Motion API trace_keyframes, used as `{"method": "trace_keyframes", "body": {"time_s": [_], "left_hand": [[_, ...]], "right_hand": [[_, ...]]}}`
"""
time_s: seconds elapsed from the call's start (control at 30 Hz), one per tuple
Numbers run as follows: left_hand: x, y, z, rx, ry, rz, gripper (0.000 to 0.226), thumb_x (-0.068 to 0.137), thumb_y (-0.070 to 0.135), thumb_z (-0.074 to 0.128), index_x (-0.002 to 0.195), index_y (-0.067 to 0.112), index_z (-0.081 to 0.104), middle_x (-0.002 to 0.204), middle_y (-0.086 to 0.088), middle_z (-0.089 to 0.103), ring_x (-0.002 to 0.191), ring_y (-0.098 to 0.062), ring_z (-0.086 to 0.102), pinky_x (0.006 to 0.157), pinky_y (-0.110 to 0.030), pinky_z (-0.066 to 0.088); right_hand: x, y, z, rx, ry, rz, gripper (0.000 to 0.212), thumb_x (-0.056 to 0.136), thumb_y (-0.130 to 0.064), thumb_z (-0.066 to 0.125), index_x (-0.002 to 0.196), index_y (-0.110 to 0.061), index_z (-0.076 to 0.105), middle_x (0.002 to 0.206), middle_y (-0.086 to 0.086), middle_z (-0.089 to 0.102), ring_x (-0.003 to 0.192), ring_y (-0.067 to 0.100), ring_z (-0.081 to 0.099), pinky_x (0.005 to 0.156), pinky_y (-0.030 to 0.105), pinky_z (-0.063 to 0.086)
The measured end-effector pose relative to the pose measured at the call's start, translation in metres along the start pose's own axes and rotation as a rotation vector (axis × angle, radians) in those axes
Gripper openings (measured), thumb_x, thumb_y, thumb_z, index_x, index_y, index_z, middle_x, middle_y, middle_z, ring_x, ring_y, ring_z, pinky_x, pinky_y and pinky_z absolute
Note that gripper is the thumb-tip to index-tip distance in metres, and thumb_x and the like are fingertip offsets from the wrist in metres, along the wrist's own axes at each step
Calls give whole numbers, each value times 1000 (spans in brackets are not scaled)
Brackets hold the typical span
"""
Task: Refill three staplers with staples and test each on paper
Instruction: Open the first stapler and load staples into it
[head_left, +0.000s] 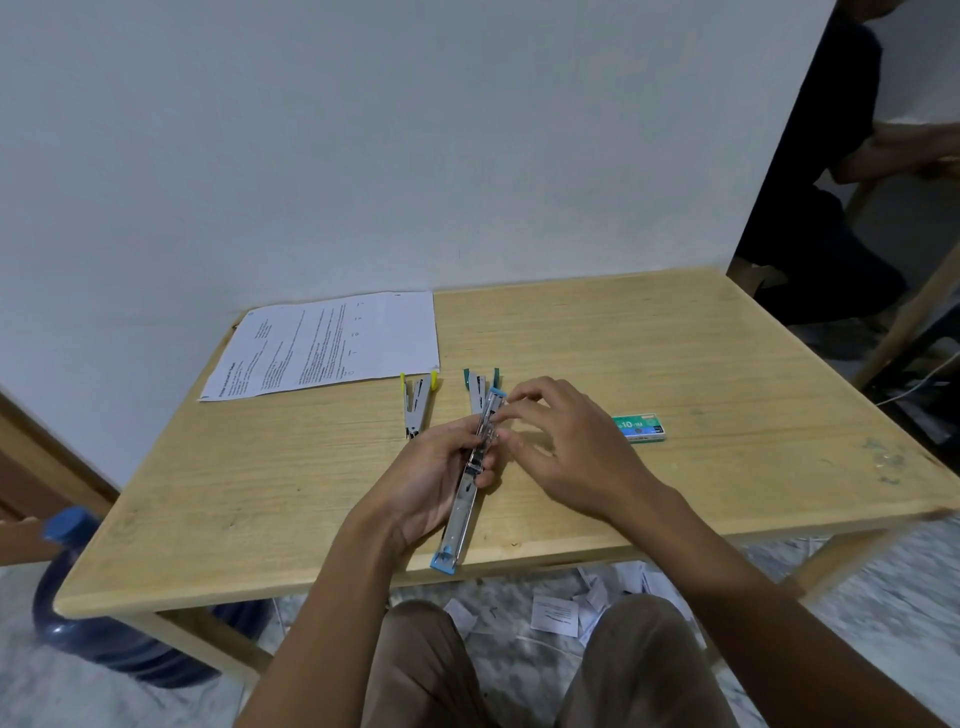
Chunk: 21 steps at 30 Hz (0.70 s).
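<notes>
A blue-tipped stapler (463, 512) lies swung fully open, a long metal bar over the table's near edge. My left hand (434, 475) grips it around the middle. My right hand (558, 436) pinches at the stapler's magazine near the far blue end; whether staples are between the fingers is hidden. A yellow-tipped stapler (417, 404) lies open on the table to the left. A teal-tipped stapler (477, 387) lies open just behind the held one. A green staple box (638, 427) rests to the right of my right hand. Printed paper sheets (327, 345) lie at the table's far left.
The wooden table (727, 374) stands against a pale wall. A blue water jug (88, 597) stands on the floor at the left. Paper scraps (556, 616) litter the floor under the table. Another person (831, 197) sits at the far right.
</notes>
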<state>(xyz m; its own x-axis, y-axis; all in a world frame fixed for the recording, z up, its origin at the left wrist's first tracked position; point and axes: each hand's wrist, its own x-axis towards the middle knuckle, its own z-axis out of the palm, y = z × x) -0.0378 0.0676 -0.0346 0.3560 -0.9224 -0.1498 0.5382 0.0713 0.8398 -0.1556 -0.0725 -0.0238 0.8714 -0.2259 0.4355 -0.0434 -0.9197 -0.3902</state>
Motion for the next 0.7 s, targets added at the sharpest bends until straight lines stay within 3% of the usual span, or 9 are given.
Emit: {"method": "trace_keyframes", "body": {"time_s": [0.1, 0.17, 0.3, 0.47, 0.7], "left_hand": [[0, 0, 1, 5, 9, 8, 38, 97, 0, 31, 127, -11, 52, 75, -9, 53, 63, -15, 47, 57, -26, 39], [-1, 0, 0, 7, 19, 10, 38, 98, 1, 32, 128, -13, 50, 78, -11, 51, 66, -15, 48, 57, -26, 42], [-1, 2, 0, 19, 30, 1, 38, 99, 3, 33, 129, -15, 49, 78, -12, 49, 66, -17, 46, 58, -27, 42], [-1, 2, 1, 19, 34, 0, 40, 100, 6, 34, 130, -16, 46, 74, -12, 46, 63, -18, 44, 58, -28, 37], [-3, 0, 3, 55, 54, 15, 33, 99, 3, 35, 120, -6, 60, 71, -9, 51, 61, -16, 45, 58, -29, 35]], "right_hand": [[-4, 2, 2, 24, -48, -45, 34, 97, -45, 46, 118, -30, 68, 123, -12, 55, 115, 3, 47, 82, 21, 36], [-6, 0, 3, 109, -35, -53, 30, 97, -42, 50, 116, -28, 67, 118, -12, 57, 112, 2, 50, 84, 16, 38], [-6, -5, 9, 331, 77, -8, 12, 93, -29, 67, 104, -25, 69, 96, -11, 66, 94, 4, 62, 82, 30, 52], [-3, -11, 18, 364, 222, 56, 9, 87, -16, 74, 95, -18, 74, 87, -9, 69, 84, 3, 65, 77, 24, 53], [5, -8, 25, 344, 177, 203, 7, 89, -25, 72, 94, -22, 74, 88, -21, 59, 87, -4, 58, 76, 18, 48]]}}
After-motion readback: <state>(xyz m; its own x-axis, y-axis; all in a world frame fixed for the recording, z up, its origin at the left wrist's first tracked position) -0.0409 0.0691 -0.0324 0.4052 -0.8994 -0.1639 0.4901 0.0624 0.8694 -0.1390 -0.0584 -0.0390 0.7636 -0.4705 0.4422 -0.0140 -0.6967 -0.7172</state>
